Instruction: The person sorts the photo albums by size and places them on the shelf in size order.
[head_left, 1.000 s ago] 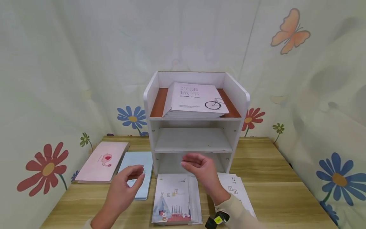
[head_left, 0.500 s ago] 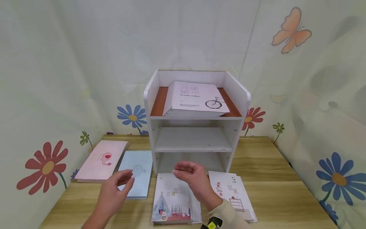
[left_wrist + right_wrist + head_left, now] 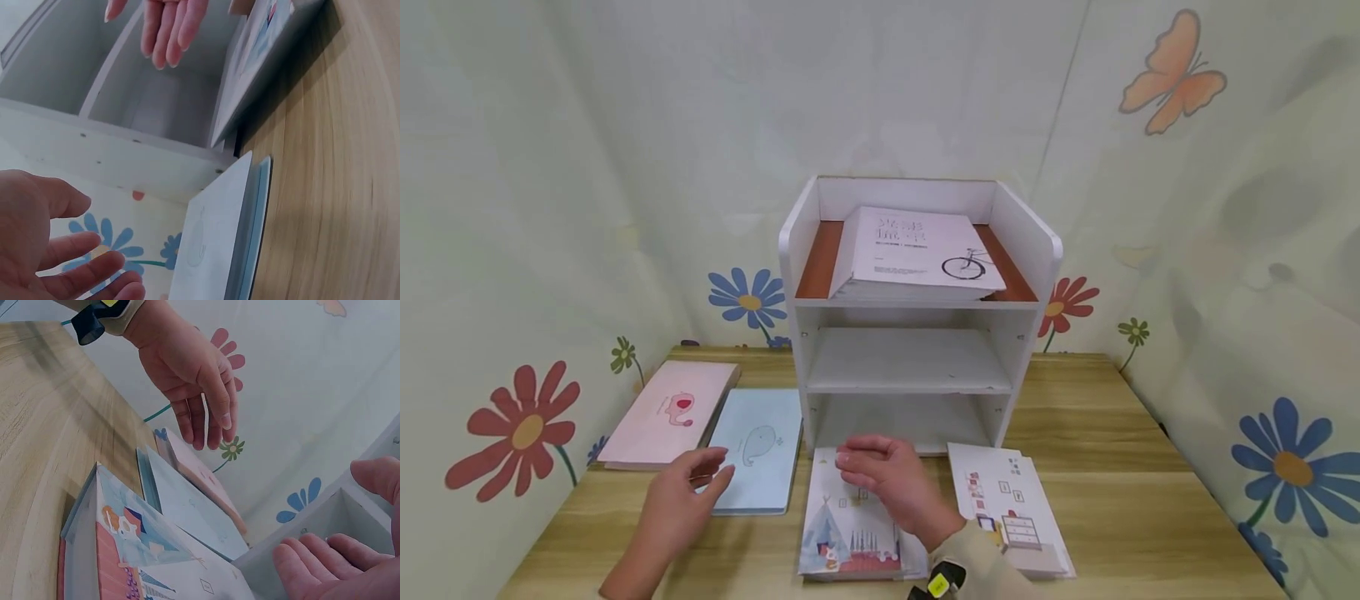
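Observation:
In the head view my left hand (image 3: 673, 496) hovers beside the near left corner of a light blue book (image 3: 756, 450) with a whale drawing. Its fingers are loosely bent and hold nothing. My right hand (image 3: 895, 483) hangs over a white book (image 3: 850, 542) with a tent picture, also holding nothing; the right wrist view shows its fingers (image 3: 312, 562) relaxed and apart from the cover. Left of the blue book lies a pink book (image 3: 670, 412) with an elephant. Another white book (image 3: 1011, 508), showing a drawer chest, lies to the right.
A white shelf unit (image 3: 797, 350) stands at the back of the wooden table (image 3: 1120, 500). On its top level lies a stack of white books (image 3: 917, 250) with a bicycle drawing. A flowered curtain (image 3: 550, 208) surrounds the table.
Both hands have moved left and down toward me. The right hand has come from near the shelf over the tent book, uncovering more of the right-hand book; the left has drawn off the blue book.

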The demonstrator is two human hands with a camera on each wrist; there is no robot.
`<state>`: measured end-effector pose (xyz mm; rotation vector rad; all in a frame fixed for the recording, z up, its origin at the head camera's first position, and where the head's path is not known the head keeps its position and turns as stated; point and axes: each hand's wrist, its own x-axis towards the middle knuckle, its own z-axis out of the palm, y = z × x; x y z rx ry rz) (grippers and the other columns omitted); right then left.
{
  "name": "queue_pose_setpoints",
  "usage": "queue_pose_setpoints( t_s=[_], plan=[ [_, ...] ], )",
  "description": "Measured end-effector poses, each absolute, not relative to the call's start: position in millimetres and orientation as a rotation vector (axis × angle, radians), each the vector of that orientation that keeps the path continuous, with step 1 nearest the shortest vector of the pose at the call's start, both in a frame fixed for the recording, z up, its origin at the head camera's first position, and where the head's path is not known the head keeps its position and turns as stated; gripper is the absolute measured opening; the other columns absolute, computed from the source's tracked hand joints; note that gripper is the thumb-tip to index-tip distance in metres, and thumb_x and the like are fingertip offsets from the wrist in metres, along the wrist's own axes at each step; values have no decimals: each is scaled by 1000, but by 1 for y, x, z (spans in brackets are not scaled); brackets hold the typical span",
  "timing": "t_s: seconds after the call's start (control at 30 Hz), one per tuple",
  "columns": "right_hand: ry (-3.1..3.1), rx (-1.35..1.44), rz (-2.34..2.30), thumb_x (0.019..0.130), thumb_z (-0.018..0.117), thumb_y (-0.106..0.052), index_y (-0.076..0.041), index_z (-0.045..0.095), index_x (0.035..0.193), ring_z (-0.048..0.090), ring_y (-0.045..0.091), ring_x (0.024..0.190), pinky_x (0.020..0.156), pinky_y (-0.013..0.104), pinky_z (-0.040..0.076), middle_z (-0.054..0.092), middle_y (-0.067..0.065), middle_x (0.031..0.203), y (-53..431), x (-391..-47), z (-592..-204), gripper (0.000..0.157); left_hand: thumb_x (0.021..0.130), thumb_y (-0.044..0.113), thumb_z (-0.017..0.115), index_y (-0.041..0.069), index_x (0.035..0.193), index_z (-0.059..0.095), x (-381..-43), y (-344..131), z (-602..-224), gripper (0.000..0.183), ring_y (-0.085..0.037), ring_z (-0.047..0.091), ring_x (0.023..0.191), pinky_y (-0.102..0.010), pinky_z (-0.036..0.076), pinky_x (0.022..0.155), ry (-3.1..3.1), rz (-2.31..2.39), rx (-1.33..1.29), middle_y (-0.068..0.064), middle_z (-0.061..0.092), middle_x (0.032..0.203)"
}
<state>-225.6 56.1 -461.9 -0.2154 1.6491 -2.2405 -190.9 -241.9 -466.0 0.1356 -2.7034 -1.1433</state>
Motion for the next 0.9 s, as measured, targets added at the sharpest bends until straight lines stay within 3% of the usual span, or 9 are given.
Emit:
queue_pose_setpoints(
  t_s=[0.13, 0.4, 0.6, 0.77, 0.9],
  plan=[
    [1632, -190, -2228, 94, 74, -12, 8, 60, 132, 72, 24, 111, 101, 38, 58, 73, 14, 119, 52, -230, -466, 46, 99, 27, 68, -1, 135, 61, -195, -250, -467, 46, -39, 62, 121, -50, 56, 102, -2770, -1153, 188, -24, 64, 133],
    [1573, -187, -2211, 98, 69, -12, 15, 49, 141, 64, 36, 126, 106, 40, 54, 62, 29, 136, 42, -234, -471, 55, 99, 30, 66, -5, 138, 57, -201, -261, -470, 52, -43, 57, 123, -58, 50, 107, -2850, -1111, 235, -29, 59, 135],
    [1477, -136, -2201, 99, 68, -15, 16, 43, 145, 65, 32, 125, 109, 41, 52, 62, 27, 137, 33, -237, -473, 60, 100, 37, 65, -6, 144, 49, -207, -270, -469, 64, -48, 52, 127, -63, 46, 109, -2937, -1082, 298, -33, 53, 141],
    [1409, -118, -2194, 101, 64, -14, 14, 47, 141, 67, 27, 122, 113, 45, 48, 66, 22, 133, 22, -238, -474, 51, 99, 42, 64, -8, 148, 43, -211, -274, -471, 73, -51, 50, 128, -66, 44, 109, -2998, -1056, 328, -36, 49, 143],
    [1352, -114, -2186, 102, 61, -12, 14, 48, 140, 59, 34, 132, 119, 52, 39, 61, 26, 139, 14, -237, -473, 48, 99, 45, 64, -11, 149, 37, -213, -276, -473, 80, -54, 45, 130, -69, 40, 111, -3030, -1059, 345, -39, 44, 145]
  ],
)
